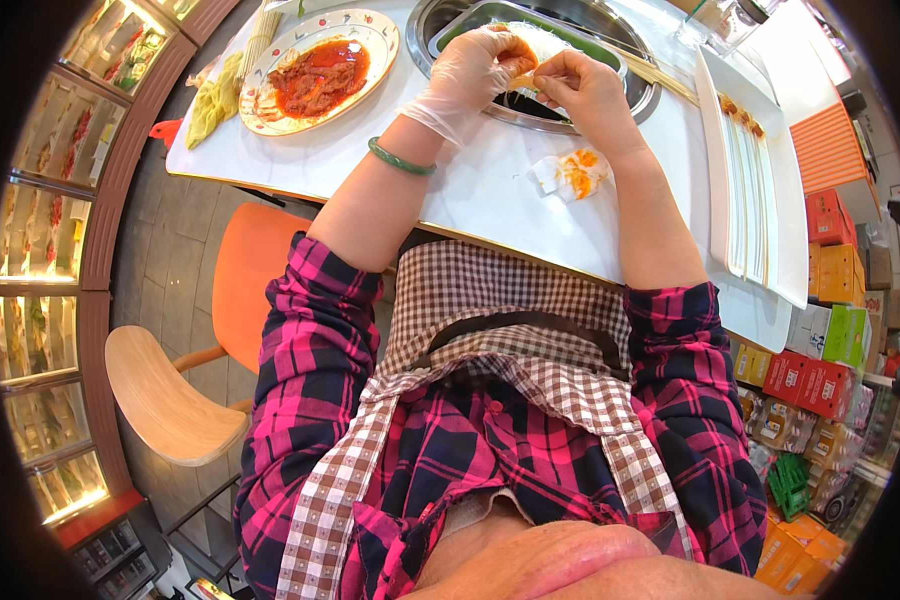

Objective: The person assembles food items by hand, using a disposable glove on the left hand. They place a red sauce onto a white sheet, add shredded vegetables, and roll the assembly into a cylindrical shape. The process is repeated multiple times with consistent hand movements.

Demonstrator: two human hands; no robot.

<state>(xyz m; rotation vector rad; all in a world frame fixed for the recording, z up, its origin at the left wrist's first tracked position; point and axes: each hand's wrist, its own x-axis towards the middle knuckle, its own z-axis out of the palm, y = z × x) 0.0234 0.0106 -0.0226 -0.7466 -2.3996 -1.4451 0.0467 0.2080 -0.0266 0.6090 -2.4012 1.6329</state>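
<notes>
My left hand (474,69), in a clear plastic glove, has its fingers curled around a small pale orange piece that is partly hidden. My bare right hand (586,88) pinches near the same piece, its fingertips almost meeting the left ones. Both are over a round steel-rimmed basin (649,109) that holds a green-edged tray (615,60) with white shreds. At the left, an oval plate (382,34) bears meat slices in red sauce (319,79). A white rectangular dish (791,225) at the right holds several skewers (750,187) with sauced meat at their far ends.
A stained white tissue (574,174) lies near my right forearm. Thin bamboo sticks (664,79) rest across the basin rim. More sticks (261,34) and a yellow-green cloth (217,101) are left of the plate. An orange chair (251,277) stands at the left; stacked boxes (802,379) at the right.
</notes>
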